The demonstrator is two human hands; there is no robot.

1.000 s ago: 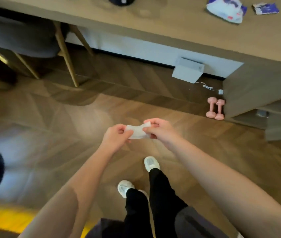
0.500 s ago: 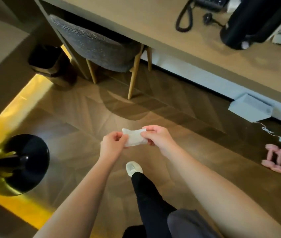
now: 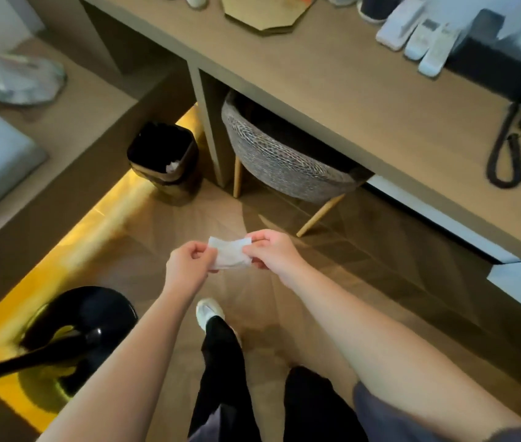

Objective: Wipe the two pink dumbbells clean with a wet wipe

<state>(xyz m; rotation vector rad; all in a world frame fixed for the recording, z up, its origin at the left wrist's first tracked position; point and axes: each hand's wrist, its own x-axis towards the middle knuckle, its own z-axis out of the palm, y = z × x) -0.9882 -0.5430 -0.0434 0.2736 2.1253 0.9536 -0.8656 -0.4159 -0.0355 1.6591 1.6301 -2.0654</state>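
Beside the desk (image 3: 332, 100), a black bin (image 3: 163, 157) holds crumpled paper; left hand (image 3: 189, 266) and right hand (image 3: 273, 253) pinch a wipe (image 3: 229, 254).

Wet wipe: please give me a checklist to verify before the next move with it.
1. Wet wipe held off the floor, between both hands: ok.
2. Left hand pinches its left edge: ok.
3. Right hand pinches its right edge: ok.
4. Wipe opened out fully: cannot tell, it shows as a small rectangle.
5. Pink dumbbells in view: not ok, none visible now.
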